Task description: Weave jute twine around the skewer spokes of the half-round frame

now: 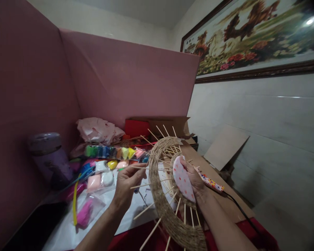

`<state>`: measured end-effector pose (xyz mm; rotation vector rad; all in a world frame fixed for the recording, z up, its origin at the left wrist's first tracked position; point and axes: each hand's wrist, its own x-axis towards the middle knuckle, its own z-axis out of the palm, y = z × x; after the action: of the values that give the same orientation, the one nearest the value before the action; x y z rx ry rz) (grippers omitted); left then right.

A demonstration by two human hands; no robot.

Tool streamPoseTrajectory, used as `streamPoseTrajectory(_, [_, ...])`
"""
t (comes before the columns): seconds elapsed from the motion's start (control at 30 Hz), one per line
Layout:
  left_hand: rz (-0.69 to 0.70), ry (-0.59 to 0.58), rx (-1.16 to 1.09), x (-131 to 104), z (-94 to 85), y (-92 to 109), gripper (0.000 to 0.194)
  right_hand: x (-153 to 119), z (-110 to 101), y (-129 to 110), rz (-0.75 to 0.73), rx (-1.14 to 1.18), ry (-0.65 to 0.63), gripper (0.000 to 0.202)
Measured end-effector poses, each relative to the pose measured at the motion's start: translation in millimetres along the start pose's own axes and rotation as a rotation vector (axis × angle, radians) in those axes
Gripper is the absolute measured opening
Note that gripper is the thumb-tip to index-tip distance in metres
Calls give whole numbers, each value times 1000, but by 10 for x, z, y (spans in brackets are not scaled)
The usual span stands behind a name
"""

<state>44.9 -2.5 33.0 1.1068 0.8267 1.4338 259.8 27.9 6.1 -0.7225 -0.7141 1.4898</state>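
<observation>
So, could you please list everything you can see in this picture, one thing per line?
woven ring: one, tan twine wound over wooden sticks that poke outward, held upright at centre
spotted pad: one, pink with red dots, inside the ring
hot-glue gun: one, white with coloured dots and a black cord, right of the ring
clay packets: many, mixed colours, on the white sheet at left
jar: one, purple with a grey lid, far left
pink screen: one, behind the table
cardboard sheet: one, brown, leaning on the right wall
framed picture: one, horses, upper right
left hand: pinches one stick
right hand: holds the pad and ring
</observation>
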Motion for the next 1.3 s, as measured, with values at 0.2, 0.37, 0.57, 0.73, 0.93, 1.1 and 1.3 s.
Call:
streamPoseTrajectory(0.2, [0,-25,8,-7,1,129,21,36,-75,-110,-64,77,109,22])
streamPoseTrajectory(0.37, [24,24,75,28,-40,175,26,27,-121,-213,-94,68,123,21])
streamPoseTrajectory(0.57, [366,61,532,25,-98,146,16,40,-157,-247,-193,0,170,28])
streamPoseTrajectory(0.73, [530,68,782,-8,-84,83,13,54,-156,-243,-224,-57,228,33])
streamPoseTrajectory(0.93, [730,17,1007,-20,-82,-29,13,67,-136,-232,-230,-78,267,40])
streamPoseTrajectory(1.1, [874,21,1131,-26,-82,-67,11,92,-138,-208,-235,-62,283,40])
streamPoseTrajectory(1.3, [876,6,1175,-41,-51,-27,12,93,-133,-204,-219,-64,279,37])
